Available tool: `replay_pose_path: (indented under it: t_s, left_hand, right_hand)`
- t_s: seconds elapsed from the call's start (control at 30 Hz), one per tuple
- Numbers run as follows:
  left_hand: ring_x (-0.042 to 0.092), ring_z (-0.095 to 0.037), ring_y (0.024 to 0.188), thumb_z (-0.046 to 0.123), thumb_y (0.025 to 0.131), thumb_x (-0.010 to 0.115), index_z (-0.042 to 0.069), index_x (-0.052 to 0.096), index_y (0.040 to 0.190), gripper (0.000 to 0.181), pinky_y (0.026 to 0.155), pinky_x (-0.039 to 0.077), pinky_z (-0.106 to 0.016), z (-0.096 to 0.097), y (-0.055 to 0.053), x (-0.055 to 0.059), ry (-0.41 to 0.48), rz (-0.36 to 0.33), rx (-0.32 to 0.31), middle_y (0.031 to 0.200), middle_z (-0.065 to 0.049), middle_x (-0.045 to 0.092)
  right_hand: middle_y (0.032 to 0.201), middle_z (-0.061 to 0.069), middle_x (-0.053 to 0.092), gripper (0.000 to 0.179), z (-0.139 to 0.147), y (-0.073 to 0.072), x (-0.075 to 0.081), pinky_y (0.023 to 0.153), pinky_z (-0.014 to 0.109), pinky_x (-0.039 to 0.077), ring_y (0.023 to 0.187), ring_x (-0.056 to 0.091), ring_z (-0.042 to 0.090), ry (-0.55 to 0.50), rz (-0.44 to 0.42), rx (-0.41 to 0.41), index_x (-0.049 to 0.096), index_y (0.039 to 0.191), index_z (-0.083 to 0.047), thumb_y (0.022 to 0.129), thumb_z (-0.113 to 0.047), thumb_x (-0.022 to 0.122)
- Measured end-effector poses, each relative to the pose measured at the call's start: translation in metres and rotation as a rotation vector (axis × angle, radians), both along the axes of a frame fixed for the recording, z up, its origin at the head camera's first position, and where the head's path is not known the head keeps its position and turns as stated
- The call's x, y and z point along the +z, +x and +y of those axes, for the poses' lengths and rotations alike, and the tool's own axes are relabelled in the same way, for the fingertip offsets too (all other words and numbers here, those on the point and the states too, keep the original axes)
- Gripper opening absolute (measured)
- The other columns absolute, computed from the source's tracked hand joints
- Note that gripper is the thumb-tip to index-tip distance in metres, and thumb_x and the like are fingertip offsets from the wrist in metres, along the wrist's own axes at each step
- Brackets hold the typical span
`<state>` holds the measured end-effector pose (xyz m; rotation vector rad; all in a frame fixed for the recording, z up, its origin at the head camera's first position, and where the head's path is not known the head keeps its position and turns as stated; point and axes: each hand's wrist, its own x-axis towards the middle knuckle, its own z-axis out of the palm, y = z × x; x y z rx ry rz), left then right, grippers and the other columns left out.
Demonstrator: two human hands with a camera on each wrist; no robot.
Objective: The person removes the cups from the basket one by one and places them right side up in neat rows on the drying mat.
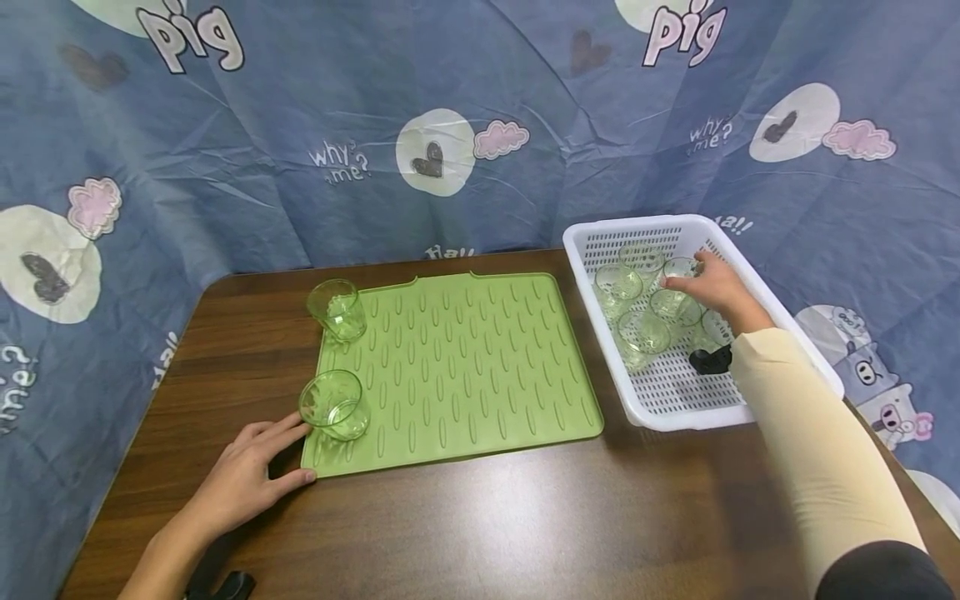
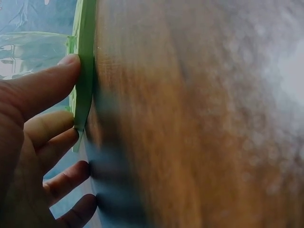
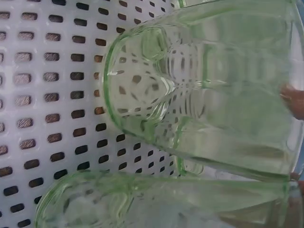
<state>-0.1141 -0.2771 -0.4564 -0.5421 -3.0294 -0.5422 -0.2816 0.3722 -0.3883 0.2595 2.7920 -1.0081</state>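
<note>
My left hand rests at the near-left corner of a green ribbed mat, its fingers spread and loosely extended. In the left wrist view the thumb touches the mat's edge. One clear green-tinted glass stands upright on the mat beside those fingertips; another glass stands at the far-left corner. My right hand reaches into a white basket, thumb and finger at the rim of a glass. In the right wrist view a glass fills the middle, with a fingertip at its rim.
Several more glasses stand close together in the perforated basket, around the right hand. The basket sits right of the mat on a dark wooden table. A blue printed cloth hangs behind the table.
</note>
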Motion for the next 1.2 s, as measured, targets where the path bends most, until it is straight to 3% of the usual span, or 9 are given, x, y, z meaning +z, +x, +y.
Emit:
replay_pose_path:
  t_s: [0.33,0.73,0.93,1.2]
  left_hand:
    - [0.053,-0.038,0.116,0.036,0.074,0.085,0.005,0.066,0.128,0.065,0.085,0.044,-0.063,-0.0008,0.0027,-0.0038,0.002,0.019,-0.002,0.141,-0.021,0.057]
    - [0.052,-0.038,0.117,0.037,0.075,0.085,0.005,0.065,0.129,0.066,0.086,0.044,-0.064,0.0001,0.0035,-0.0039,0.001,0.004,0.005,0.142,-0.02,0.057]
    - [0.053,-0.038,0.116,0.037,0.075,0.085,0.006,0.065,0.13,0.066,0.085,0.044,-0.063,0.0001,0.0011,-0.0027,-0.002,0.015,-0.001,0.142,-0.02,0.057]
    - [0.053,-0.038,0.115,0.037,0.076,0.084,0.005,0.065,0.13,0.066,0.085,0.044,-0.062,0.0005,-0.0004,-0.0011,-0.004,0.003,0.0,0.143,-0.02,0.056]
  right_hand:
    - [0.15,0.043,0.027,0.097,0.0006,0.0,0.0004,0.112,0.064,0.031,0.135,0.034,0.057,-0.036,-0.034,-0.011,0.004,0.156,0.006,0.093,-0.035,0.066]
    - [0.15,0.042,0.029,0.1,0.0022,-0.0017,-0.0021,0.113,0.062,0.031,0.135,0.035,0.056,-0.067,-0.05,-0.042,0.004,0.155,0.009,0.092,-0.033,0.069]
    - [0.15,0.042,0.028,0.1,0.0037,-0.0022,-0.0028,0.112,0.064,0.031,0.134,0.035,0.057,-0.038,-0.009,-0.007,0.001,0.156,0.007,0.091,-0.026,0.069]
    - [0.15,0.036,0.036,0.099,0.0068,-0.0036,0.0005,0.113,0.06,0.032,0.135,0.037,0.053,0.0,0.095,-0.073,0.012,0.154,0.01,0.087,-0.028,0.074]
